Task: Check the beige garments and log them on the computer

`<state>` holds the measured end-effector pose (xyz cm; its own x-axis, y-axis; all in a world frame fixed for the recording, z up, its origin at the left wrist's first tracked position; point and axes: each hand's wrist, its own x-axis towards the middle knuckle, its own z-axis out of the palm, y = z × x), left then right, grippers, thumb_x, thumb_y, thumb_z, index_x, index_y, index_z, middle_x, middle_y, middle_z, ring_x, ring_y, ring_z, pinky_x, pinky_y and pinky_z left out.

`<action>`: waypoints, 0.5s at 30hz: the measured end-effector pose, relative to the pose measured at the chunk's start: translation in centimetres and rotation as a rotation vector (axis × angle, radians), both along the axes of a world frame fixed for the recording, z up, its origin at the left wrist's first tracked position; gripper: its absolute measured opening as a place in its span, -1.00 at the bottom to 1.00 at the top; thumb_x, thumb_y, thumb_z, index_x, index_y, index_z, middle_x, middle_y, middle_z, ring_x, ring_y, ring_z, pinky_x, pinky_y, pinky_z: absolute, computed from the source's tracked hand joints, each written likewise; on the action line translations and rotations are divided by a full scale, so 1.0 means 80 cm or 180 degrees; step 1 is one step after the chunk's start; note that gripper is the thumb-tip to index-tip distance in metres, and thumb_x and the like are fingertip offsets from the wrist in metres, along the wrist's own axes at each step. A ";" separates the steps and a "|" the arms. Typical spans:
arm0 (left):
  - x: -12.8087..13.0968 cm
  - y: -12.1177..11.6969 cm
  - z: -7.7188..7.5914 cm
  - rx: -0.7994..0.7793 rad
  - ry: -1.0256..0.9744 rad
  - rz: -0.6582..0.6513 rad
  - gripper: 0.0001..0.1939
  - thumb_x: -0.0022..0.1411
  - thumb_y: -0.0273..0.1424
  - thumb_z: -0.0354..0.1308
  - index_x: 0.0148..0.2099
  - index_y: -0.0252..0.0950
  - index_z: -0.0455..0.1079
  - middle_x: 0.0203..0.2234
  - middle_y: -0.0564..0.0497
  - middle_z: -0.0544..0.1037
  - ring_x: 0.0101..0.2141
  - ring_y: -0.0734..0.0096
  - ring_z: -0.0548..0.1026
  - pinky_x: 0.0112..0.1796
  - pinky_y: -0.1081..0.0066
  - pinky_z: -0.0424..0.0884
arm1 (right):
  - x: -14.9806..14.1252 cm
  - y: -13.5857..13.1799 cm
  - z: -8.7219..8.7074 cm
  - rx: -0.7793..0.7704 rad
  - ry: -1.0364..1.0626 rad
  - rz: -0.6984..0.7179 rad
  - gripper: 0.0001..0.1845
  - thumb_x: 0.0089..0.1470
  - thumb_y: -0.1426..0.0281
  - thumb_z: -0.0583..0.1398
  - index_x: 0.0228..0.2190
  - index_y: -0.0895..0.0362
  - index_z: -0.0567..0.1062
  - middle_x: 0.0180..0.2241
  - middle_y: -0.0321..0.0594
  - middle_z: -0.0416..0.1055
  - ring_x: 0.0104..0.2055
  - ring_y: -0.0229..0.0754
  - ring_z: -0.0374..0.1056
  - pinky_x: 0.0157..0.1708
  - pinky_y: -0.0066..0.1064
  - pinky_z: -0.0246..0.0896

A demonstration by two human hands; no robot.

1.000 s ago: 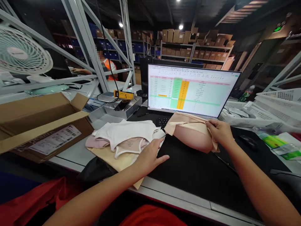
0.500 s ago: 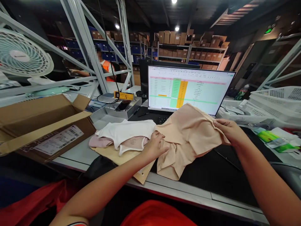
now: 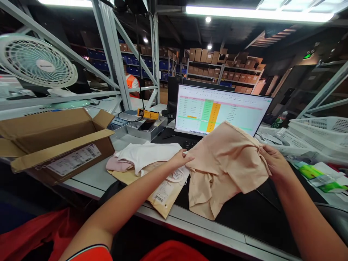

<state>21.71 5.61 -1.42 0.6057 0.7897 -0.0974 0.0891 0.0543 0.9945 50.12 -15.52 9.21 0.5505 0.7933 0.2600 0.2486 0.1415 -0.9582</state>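
Beige high-waisted shorts are held up above the black desk mat, in front of the monitor. My right hand grips their right edge, where the fabric bunches at the fingers. My left hand is closed at their left edge, its fingertips partly hidden. Under my left forearm lies a white garment over a folded pink one. A yellowish package sits beneath them, with a barcode label near its front corner.
An open cardboard box stands at the left, a fan behind it. The monitor is at the back. White baskets and a green packet lie right. A person in an orange vest is beyond the frame.
My view has tilted upward slightly. My right hand and the shorts have shifted a little right. My left fingers, spread before, have closed at the shorts' edge, and the barcode label now shows.
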 end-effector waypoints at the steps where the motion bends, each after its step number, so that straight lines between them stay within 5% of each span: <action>1: 0.004 -0.001 0.000 -0.0036 -0.0021 -0.0042 0.06 -0.14 -0.08 0.53 0.30 -0.38 0.18 0.10 -0.33 0.52 0.08 -0.05 0.50 0.09 0.09 0.40 | -0.003 0.000 0.003 0.0045 0.0001 0.0016 -0.49 -0.24 -0.08 0.39 -0.38 0.02 0.46 -0.49 -0.33 0.46 -0.51 -0.27 0.31 -0.52 -0.39 0.28; 5: 0.015 -0.013 0.002 -0.0366 -0.0188 -0.0401 -0.10 -0.43 -0.02 0.58 -0.05 -0.43 0.51 -0.11 -0.29 0.63 -0.05 -0.09 0.57 -0.01 0.11 0.47 | -0.004 -0.002 0.023 0.0212 -0.0160 0.0021 -0.55 -0.16 -0.06 0.36 -0.34 -0.03 0.49 -0.44 -0.29 0.48 -0.48 -0.24 0.32 -0.51 -0.36 0.28; 8: 0.003 -0.027 0.014 -0.0551 -0.0384 -0.0507 -0.18 -0.47 0.03 0.56 -0.19 -0.44 0.56 -0.23 -0.28 0.66 -0.15 -0.05 0.61 -0.07 0.12 0.50 | -0.007 0.002 0.038 0.0150 -0.0951 -0.0290 -0.64 -0.01 -0.03 0.28 -0.31 -0.05 0.54 -0.39 -0.23 0.51 -0.44 -0.18 0.33 -0.50 -0.33 0.24; 12: -0.064 -0.044 0.043 -0.0486 -0.0635 -0.0259 -0.26 -0.28 -0.01 0.53 -0.10 -0.37 0.55 -0.19 -0.21 0.67 -0.14 0.09 0.61 -0.07 0.23 0.51 | -0.061 0.016 0.042 0.0193 -0.2424 -0.0842 -0.68 0.16 0.10 0.14 -0.30 0.02 0.59 -0.45 -0.21 0.52 -0.42 -0.13 0.37 -0.46 -0.31 0.23; 15: -0.144 -0.040 0.060 -0.0402 -0.0816 0.0365 -0.37 -0.10 -0.11 0.49 -0.02 -0.33 0.52 -0.21 -0.16 0.68 -0.22 0.16 0.63 -0.15 0.25 0.54 | -0.146 0.039 0.020 0.0707 -0.3278 -0.0229 -0.70 0.23 0.28 0.05 -0.24 0.03 0.58 -0.31 -0.22 0.58 -0.31 -0.17 0.44 -0.32 -0.35 0.33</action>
